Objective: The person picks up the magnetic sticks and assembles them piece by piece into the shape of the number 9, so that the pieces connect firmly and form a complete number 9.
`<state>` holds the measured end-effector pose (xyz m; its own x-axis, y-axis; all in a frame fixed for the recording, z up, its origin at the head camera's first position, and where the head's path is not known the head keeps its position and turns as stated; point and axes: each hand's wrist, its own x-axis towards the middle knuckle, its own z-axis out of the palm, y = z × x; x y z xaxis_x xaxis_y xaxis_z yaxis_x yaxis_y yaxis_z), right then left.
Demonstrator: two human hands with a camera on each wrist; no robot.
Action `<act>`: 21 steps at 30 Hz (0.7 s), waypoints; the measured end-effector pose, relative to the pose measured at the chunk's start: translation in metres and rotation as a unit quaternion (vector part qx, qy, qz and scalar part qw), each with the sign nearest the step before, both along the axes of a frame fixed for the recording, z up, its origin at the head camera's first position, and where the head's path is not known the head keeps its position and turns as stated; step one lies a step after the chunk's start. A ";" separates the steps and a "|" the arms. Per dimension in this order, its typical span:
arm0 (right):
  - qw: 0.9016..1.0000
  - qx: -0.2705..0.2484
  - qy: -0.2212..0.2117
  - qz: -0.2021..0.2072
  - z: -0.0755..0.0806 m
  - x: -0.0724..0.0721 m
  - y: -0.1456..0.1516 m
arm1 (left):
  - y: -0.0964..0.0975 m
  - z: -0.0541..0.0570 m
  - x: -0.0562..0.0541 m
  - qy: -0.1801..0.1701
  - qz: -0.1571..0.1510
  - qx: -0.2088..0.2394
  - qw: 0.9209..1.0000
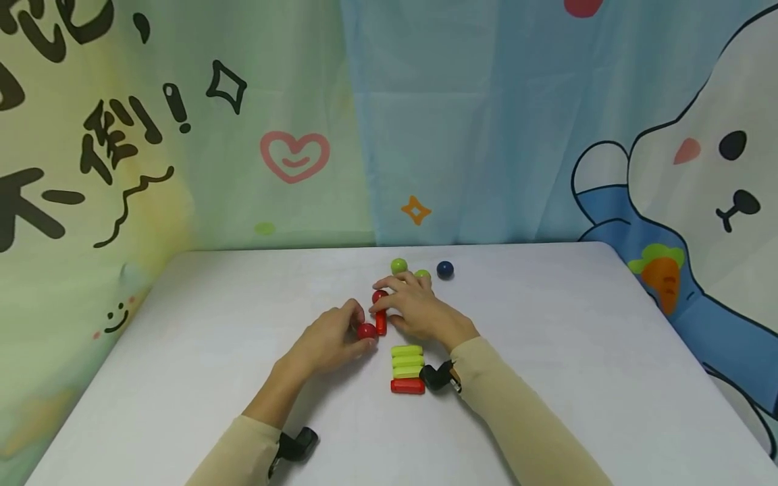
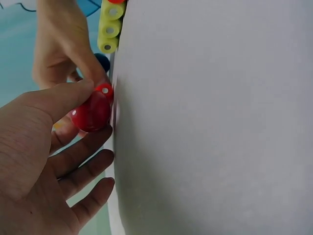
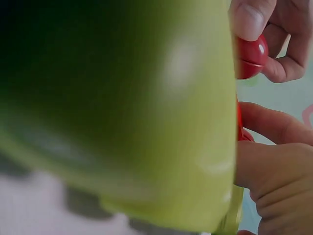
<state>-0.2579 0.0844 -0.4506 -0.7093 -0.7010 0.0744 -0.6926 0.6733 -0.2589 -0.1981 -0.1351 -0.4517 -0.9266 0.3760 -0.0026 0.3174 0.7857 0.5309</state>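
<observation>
My left hand pinches a glossy red ball between thumb and fingers. This red ball touches or nearly touches a red rod, whose end with a small metallic dot faces the left wrist camera. My right hand holds that rod between thumb and index finger, partly covering it. A second red ball sits at the rod's far end, under the right fingers. In the right wrist view, a blurred yellow-green rod hides much of the right hand's work.
Nearer the person, several yellow-green rods lie in a stack-like row with a red rod. Beyond the right hand are a green ball, another green ball partly hidden, and a dark blue ball. The white table meets a printed curtain.
</observation>
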 end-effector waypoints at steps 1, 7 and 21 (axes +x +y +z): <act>1.000 0.001 -0.002 0.000 0.000 0.000 0.000 | 0.000 0.000 0.001 -0.001 -0.001 -0.001 1.000; 1.000 0.002 0.002 -0.008 -0.001 -0.002 0.001 | 0.002 0.001 0.004 0.009 -0.005 -0.009 1.000; 1.000 -0.025 0.001 0.004 -0.001 -0.004 -0.002 | 0.004 -0.004 0.005 -0.001 -0.019 0.033 0.999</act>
<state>-0.2616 0.0819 -0.4517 -0.7035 -0.7021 0.1106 -0.6983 0.6538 -0.2915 -0.1935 -0.1313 -0.4560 -0.9120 0.4096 0.0223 0.3450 0.7365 0.5818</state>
